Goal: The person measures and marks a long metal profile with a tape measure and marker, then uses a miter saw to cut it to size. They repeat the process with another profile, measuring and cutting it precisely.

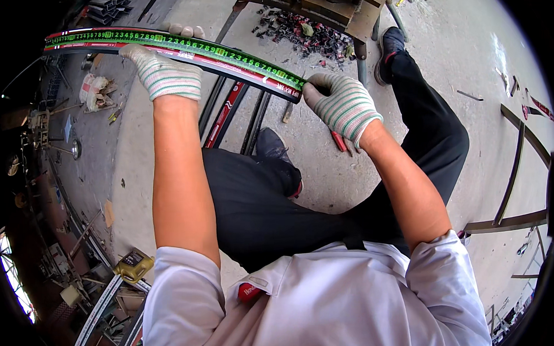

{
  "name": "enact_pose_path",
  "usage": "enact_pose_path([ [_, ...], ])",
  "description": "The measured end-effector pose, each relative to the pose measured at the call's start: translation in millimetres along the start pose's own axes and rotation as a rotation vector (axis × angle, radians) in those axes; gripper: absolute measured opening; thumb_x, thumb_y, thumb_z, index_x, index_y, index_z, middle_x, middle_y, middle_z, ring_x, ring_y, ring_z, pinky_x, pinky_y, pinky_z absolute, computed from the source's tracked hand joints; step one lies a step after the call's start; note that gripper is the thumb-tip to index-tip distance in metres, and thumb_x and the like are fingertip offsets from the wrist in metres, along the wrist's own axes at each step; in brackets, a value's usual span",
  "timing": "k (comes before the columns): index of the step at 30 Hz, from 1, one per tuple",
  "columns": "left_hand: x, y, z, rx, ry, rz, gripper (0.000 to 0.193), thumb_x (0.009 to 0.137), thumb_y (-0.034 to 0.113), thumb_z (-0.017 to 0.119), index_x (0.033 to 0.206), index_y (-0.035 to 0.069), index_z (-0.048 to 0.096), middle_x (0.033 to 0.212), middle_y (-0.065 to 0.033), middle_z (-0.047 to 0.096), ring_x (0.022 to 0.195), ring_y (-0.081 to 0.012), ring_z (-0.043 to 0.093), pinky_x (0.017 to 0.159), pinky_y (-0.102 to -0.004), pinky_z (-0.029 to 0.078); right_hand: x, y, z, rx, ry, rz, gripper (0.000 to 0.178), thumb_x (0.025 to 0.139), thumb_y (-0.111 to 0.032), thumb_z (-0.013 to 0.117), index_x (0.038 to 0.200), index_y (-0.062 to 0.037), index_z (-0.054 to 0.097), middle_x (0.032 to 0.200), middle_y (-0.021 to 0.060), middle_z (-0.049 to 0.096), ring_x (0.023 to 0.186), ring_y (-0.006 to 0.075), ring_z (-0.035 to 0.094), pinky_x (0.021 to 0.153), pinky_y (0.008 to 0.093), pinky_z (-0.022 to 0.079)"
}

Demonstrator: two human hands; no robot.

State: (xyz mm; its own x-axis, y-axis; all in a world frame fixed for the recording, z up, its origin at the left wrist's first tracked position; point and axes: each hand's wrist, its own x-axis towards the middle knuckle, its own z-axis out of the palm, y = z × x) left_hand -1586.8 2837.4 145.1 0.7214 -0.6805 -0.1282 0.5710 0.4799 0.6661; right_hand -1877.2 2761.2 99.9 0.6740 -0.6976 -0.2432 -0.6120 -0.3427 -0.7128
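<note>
A long black profile bar [247, 76] with red printed film runs across in front of me, its left part reaching far off to the upper left. Along its upper face lies a green tape measure blade [190, 43] with dark numbers. My left hand [169, 75], in a striped knit glove, is closed around the bar from below, and its fingertips show past the far edge. At the bar's right end my right hand [342, 105], gloved alike, pinches the end of the tape against the bar, thumb and fingers pressed together. The tape's case cannot be made out.
A metal workbench [321, 13] stands ahead, with dark scraps [304, 35] heaped under it. Other bars [227, 112] lie between my legs, near red-handled pliers [339, 140]. A yellow jug [134, 266] is at lower left; curved metal frames [503, 223] are on the right.
</note>
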Motion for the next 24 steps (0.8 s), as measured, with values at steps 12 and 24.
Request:
enact_pose_path([
  [12, 7, 10, -3, -0.115, -0.046, 0.002, 0.071, 0.097, 0.060, 0.038, 0.074, -0.003, 0.060, 0.068, -0.0193, 0.062, 0.063, -0.0315, 0.059, 0.074, -0.0443, 0.051, -16, -3, -7, -0.032, 0.188, -0.067, 0.028, 0.098, -0.032, 0.064, 0.109, -0.0100, 0.077, 0.098, 0.0192, 0.074, 0.091, 0.0391, 0.071, 0.083, 0.0444, 0.057],
  [24, 18, 23, -7, -0.062, 0.034, 0.031, 0.076, 0.100, 0.066, 0.029, 0.069, 0.002, 0.056, 0.061, -0.0145, 0.056, 0.058, -0.0293, 0.057, 0.069, -0.0435, 0.050, -16, 7, -2, -0.173, 0.374, -0.159, 0.022, 0.096, -0.027, 0.066, 0.104, -0.0094, 0.078, 0.095, 0.0164, 0.074, 0.089, 0.0368, 0.071, 0.080, 0.0432, 0.057],
])
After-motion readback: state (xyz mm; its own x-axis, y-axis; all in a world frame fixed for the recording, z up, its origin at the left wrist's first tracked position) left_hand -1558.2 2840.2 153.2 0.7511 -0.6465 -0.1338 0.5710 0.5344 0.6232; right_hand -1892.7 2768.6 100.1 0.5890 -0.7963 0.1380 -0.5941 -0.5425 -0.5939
